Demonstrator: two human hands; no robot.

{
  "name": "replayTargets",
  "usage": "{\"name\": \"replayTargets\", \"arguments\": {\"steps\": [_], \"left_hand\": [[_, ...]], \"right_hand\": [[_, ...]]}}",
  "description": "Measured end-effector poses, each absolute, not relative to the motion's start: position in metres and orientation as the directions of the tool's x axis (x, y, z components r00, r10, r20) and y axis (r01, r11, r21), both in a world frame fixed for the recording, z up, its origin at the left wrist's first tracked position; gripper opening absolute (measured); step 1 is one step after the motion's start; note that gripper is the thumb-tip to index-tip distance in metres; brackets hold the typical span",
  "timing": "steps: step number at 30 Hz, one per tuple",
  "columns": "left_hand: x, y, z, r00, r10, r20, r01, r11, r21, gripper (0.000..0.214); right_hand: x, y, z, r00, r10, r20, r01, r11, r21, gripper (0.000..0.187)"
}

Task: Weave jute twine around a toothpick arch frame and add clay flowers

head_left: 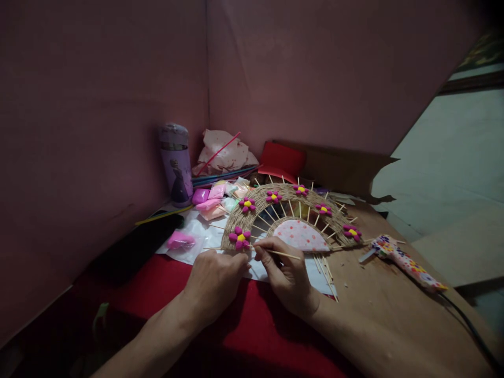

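A half-round fan-shaped craft piece [289, 190] of twine and thin sticks lies on a white sheet, with several magenta clay flowers with yellow centres along its band. My right hand [286, 275] pinches a thin wooden stick [284, 255], its tip at the lowest left clay flower [240, 238]. Just below that flower, my left hand [216, 278] is closed at the craft piece's lower left edge; whatever its fingers grip is hidden. A half-circle of white fabric with red dots [300, 235] fills the middle of the piece.
A floral-patterned glue gun [409, 264] with a cord lies at the right on brown board. Packets of coloured clay [210, 205] and a purple tumbler [176, 167] stand behind at left. Loose sticks [324, 270] lie below the craft piece. Pink walls [275, 68] close the back.
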State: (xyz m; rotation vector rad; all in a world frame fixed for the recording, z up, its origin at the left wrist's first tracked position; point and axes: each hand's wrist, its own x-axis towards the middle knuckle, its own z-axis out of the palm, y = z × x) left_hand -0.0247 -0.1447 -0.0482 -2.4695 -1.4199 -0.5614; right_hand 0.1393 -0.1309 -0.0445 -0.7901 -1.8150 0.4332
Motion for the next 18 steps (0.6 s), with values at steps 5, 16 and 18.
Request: {"name": "replayTargets", "arguments": {"steps": [5, 16, 18], "left_hand": [[-0.0248, -0.145, -0.0475, 0.461, 0.768, 0.444, 0.859, -0.513, -0.004, 0.027], [-0.0246, -0.1461, -0.0471, 0.452, 0.783, 0.428, 0.863, -0.505, 0.012, 0.026], [-0.0243, -0.1463, -0.0469, 0.451, 0.788, 0.418, 0.866, -0.501, 0.009, 0.025]], "right_hand": [[0.1394, -0.1307, -0.0451, -0.217, 0.697, 0.684, 0.311, 0.713, -0.628, 0.012], [0.1401, -0.1284, -0.0464, -0.205, 0.744, 0.636, 0.332, 0.664, -0.67, 0.013], [0.14, -0.1283, -0.0464, -0.206, 0.744, 0.635, 0.329, 0.664, -0.671, 0.013]]}}
